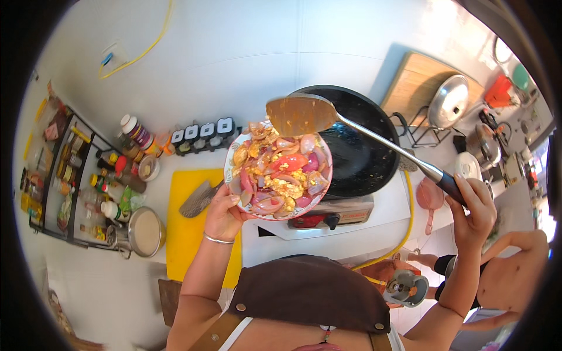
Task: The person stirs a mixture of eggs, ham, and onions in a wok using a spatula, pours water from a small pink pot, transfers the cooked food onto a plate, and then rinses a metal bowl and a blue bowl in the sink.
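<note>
My left hand (224, 212) grips the lower left rim of a round plate (329, 173). On it are heaped cooked onion, tomato and scrambled egg (281, 175). Closed round the dark end of a long-handled metal spatula (301, 115) is my right hand (475, 210). The spatula's sauce-stained blade hangs over the far edge of the plate, and its shaft crosses above the wok. A black wok (363, 167) sits on the gas stove (354, 212), behind and to the right of the plate, with a wet dark inside.
A cleaver (199, 200) lies on a yellow cutting board (178, 240) at left. Beyond are a steel pot (146, 232), bottles and a black rack (73, 175). Seasoning boxes (204, 136) line the wall. A yellow hose (408, 216) runs to a gas cylinder (407, 288). Another person (509, 275) is at right.
</note>
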`<action>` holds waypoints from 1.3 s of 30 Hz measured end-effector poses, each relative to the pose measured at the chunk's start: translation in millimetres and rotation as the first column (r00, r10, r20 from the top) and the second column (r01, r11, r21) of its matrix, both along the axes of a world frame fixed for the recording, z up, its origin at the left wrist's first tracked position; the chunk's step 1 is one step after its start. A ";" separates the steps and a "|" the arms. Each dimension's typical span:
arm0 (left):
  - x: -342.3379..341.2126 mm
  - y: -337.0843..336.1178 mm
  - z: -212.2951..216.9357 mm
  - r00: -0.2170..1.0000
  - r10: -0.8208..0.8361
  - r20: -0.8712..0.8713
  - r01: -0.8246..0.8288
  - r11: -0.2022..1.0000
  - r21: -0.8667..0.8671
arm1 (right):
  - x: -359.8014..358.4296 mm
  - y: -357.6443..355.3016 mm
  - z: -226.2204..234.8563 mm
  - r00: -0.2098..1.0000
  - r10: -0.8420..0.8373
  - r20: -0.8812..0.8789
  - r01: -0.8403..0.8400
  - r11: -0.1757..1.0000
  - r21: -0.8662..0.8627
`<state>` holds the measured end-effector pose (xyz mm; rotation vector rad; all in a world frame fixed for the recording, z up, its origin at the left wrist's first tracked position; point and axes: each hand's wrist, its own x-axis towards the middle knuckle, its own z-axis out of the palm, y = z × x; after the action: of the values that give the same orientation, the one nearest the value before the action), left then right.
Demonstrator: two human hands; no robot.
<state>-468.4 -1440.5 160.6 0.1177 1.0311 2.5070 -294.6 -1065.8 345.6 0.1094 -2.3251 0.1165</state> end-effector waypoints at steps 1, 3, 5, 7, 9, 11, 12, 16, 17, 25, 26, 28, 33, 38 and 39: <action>-5.8 -8.3 -17.5 1.000 -0.018 -0.018 0.018 0.999 0.035 | 2.5 0.4 -0.1 0.999 -0.031 0.027 0.032 0.999 -0.038; -9.0 -0.9 -25.3 0.998 -0.047 -0.033 0.049 0.998 0.044 | 2.4 6.2 -9.0 0.977 -0.137 0.162 0.177 0.949 -0.263; -7.9 6.7 -7.5 0.985 -0.167 -0.052 0.169 0.985 0.041 | -7.4 27.4 -28.4 0.958 -0.100 0.268 0.210 0.882 -0.422; -8.7 3.0 -1.5 0.981 -0.184 -0.058 0.183 0.983 -0.025 | -22.0 41.7 -44.0 0.884 -0.118 0.453 0.311 0.870 -0.381; -11.9 -10.4 -12.5 0.991 -0.127 -0.032 0.126 0.992 -0.017 | -46.9 45.1 -62.9 0.809 -0.016 0.588 0.356 0.809 -0.468; -16.5 -14.3 -11.4 0.982 -0.186 -0.032 0.185 0.982 -0.033 | -63.7 45.7 -81.2 0.806 -0.058 0.589 0.330 0.870 -0.366; -18.5 -11.8 -5.9 0.975 -0.221 -0.010 0.221 0.975 -0.022 | -71.6 43.2 -87.7 0.779 -0.080 0.622 0.383 0.846 -0.371; -14.7 -14.2 6.5 0.957 -0.288 0.039 0.289 0.957 -0.034 | -95.1 34.7 -110.9 0.752 -0.021 0.659 0.436 0.765 -0.474; -12.0 -13.2 10.1 0.952 -0.303 0.036 0.304 0.952 -0.042 | -93.3 33.2 -108.2 0.748 0.062 0.661 0.452 0.681 -0.576; 71.6 39.2 26.0 0.895 -0.442 -0.062 0.421 0.882 -0.212 | 39.1 31.8 -129.5 0.944 -0.217 0.248 0.330 0.655 -0.680; 88.3 53.8 27.8 0.899 -0.432 -0.068 0.412 0.889 -0.199 | 72.1 36.7 -139.7 0.948 -0.198 0.249 0.318 0.617 -0.719; 117.8 77.5 27.0 0.871 -0.489 -0.046 0.474 0.861 -0.182 | 139.7 37.6 -157.0 0.931 -0.190 0.311 0.363 0.405 -0.839; 227.2 150.0 24.7 0.781 -0.624 0.019 0.617 0.766 -0.183 | 324.5 29.2 -230.8 0.906 -0.120 0.405 0.419 0.129 -0.899; 342.9 256.2 30.1 0.642 -0.763 0.077 0.756 0.613 -0.230 | 477.8 23.1 -235.4 0.969 0.024 0.244 0.231 -0.430 -0.873; 358.7 273.0 24.2 0.553 -0.828 0.096 0.823 0.525 -0.216 | 501.3 22.7 -228.1 0.977 -0.013 0.212 0.176 -0.504 -0.845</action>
<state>-109.6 -1167.5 184.8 0.4512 0.9529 1.4826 206.7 -1043.1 117.5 -1.1455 -1.2273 2.1805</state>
